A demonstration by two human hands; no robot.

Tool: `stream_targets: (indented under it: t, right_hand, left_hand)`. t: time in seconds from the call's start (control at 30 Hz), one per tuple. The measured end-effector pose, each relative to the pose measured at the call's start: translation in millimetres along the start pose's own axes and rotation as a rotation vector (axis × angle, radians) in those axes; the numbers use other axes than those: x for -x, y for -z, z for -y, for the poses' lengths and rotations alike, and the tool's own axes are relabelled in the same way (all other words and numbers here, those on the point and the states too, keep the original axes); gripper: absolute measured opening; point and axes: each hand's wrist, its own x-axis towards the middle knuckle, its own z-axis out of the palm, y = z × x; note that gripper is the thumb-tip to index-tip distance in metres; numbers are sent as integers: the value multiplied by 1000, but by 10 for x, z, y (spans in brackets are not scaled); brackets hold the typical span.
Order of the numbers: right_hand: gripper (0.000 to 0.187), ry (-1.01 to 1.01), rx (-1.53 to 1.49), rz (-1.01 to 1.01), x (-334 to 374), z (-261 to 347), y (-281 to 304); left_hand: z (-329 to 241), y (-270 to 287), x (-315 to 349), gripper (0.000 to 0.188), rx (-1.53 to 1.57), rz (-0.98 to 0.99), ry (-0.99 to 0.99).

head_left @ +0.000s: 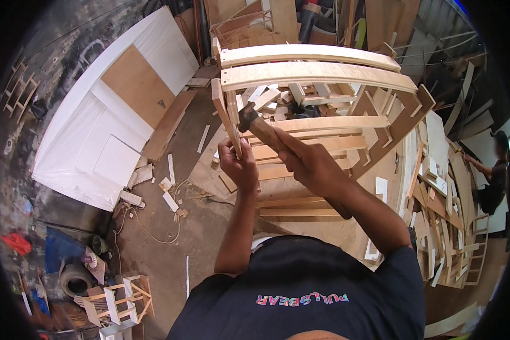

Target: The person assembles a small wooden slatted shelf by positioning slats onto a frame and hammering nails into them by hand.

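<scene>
In front of me stands a pale wooden frame with curved slats [317,75] running between two upright side boards. My left hand [239,165] is closed around the lower part of the near-left side board [221,109], fingers bent at its edge. Whether a nail sits between those fingers is too small to tell. My right hand [307,161] grips a hammer [266,135] by its wooden handle, which runs back under my forearm. The dark hammer head is just above my left hand, beside the inner face of the side board. Lower slats [323,144] extend behind my right hand.
A large white plastic-wrapped panel [110,153] leans at the left wall. Wood offcuts [169,198] and a cord [153,241] lie on the floor. Stacked timber [445,209] fills the right, near another person [496,175]. A tyre [76,279] and small wooden frame [114,306] stand lower left.
</scene>
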Motion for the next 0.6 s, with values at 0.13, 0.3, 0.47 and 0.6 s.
stream_targets:
  t: [0.13,0.3,0.47,0.6]
  right_hand:
    - [55,-177,-195,17,4,254,125]
    - [56,-233,-151,62,-72,253,155]
    - [56,-23,1,-10,0,48,49]
    - [57,-124,-107,28,1,120,87]
  left_hand:
    - [53,44,24,12,45,-5,-13]
    - [51,84,5,13,30,10,20]
    - [99,85,7,14,-39,36,25]
    - [22,62,16,14,7,31,14]
